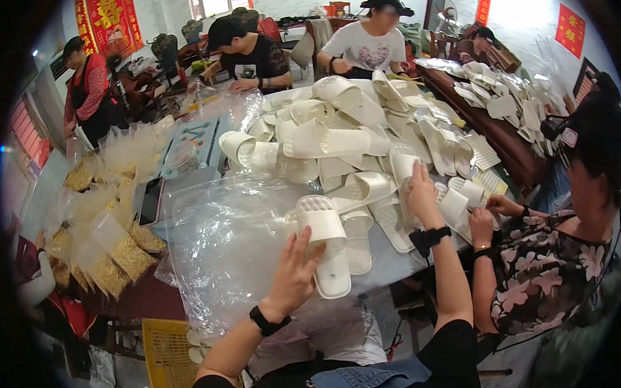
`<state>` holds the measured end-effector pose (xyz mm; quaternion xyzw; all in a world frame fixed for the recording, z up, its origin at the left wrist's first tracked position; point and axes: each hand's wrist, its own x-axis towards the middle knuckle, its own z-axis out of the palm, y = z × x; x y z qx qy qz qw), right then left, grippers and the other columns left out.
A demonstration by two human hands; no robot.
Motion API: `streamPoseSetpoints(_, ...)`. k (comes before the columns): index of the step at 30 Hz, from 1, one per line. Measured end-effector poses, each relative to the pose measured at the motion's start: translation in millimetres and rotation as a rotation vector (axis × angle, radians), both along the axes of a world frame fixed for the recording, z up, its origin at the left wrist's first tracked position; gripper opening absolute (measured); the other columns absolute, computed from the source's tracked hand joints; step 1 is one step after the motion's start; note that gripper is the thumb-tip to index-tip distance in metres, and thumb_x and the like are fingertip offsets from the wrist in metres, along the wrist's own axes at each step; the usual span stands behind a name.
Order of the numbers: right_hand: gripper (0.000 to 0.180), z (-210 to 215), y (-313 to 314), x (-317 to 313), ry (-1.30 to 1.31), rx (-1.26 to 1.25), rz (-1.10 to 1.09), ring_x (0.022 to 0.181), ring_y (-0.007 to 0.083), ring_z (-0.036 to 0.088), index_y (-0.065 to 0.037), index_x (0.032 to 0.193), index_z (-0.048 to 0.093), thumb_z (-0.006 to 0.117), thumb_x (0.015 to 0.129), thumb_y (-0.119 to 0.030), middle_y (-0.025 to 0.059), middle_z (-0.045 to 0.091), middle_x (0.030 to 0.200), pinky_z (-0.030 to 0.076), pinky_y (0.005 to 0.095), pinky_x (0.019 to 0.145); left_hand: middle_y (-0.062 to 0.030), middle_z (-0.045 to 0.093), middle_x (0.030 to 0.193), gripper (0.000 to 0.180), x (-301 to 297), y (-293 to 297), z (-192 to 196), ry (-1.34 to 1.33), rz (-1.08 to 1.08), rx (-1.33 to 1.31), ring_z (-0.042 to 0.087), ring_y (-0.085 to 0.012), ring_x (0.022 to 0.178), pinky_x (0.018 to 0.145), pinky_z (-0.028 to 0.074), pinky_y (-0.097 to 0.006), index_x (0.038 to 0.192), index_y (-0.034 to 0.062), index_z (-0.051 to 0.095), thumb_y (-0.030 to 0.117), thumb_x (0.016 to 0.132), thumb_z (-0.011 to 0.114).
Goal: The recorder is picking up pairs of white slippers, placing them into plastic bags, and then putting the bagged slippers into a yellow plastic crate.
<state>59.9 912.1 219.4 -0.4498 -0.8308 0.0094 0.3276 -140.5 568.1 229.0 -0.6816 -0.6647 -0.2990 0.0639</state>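
On the worktop's [208, 190] left, bagged yellow bits [120, 256] sit stacked clear of the working space. Next, my left hand [295, 272] hovers open, fingers spread, just beside a white slipper [326, 246] lying on clear plastic [220, 239]. Further right, my right hand [420, 194] reaches into the heaped slipper pile [353, 141]; I cannot tell whether it grips.
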Motion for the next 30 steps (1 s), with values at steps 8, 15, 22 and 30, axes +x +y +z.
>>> streamPoseSetpoints(8, 0.064, 0.9, -73.9, 12.5, -0.033, 0.116, 0.031, 0.138, 0.0399, 0.041, -0.018, 0.150, 0.047, 0.061, 0.088, -0.008, 0.0165, 0.038, 0.158, 0.034, 0.0575, 0.106, -0.0245, 0.019, 0.163, 0.076, -2.6, 2.3, -2.0, 0.034, -0.008, -0.037, 0.027, -0.0476, 0.146, 0.120, 0.030, -0.051, 0.146, 0.0064, 0.050, -0.005, 0.072, 0.066)
streamPoseSetpoints(15, 0.058, -7.6, -110.1, 25.8, -0.202, 0.140, 0.132, 0.142, 0.0396, 0.034, -0.022, 0.137, 0.060, 0.064, 0.083, -0.001, 0.0100, 0.038, 0.158, 0.036, 0.0588, 0.100, -0.0263, 0.020, 0.162, 0.072, 5.4, 12.9, -15.0, 0.129, 0.043, -0.067, 0.029, -0.0486, 0.144, 0.119, 0.030, -0.052, 0.142, 0.0072, 0.054, 0.000, 0.071, 0.068)
streamPoseSetpoints(22, 0.031, 12.0, -197.1, -20.4, 0.282, -0.392, 0.563, 0.095, 0.0201, 0.066, -0.006, 0.116, 0.061, 0.073, 0.087, -0.004, 0.0103, 0.064, 0.111, 0.053, 0.0292, 0.068, -0.0247, 0.019, 0.163, 0.071, -1.7, 14.3, -16.2, 0.024, 0.038, -0.014, 0.034, -0.0500, 0.138, 0.113, 0.036, -0.054, 0.141, 0.0187, 0.057, 0.000, 0.074, 0.071)
streamPoseSetpoints(30, 0.041, -11.6, -187.7, -50.5, 0.459, -0.325, 0.473, 0.085, 0.0303, 0.069, -0.003, 0.116, 0.050, 0.070, 0.081, 0.004, 0.0203, 0.061, 0.119, 0.056, 0.0370, 0.066, -0.0284, 0.034, 0.153, 0.067, -14.4, 13.4, -34.6, -0.213, 0.106, 0.041, 0.045, -0.0461, 0.130, 0.112, 0.039, -0.051, 0.141, 0.0273, 0.058, -0.003, 0.082, 0.066)
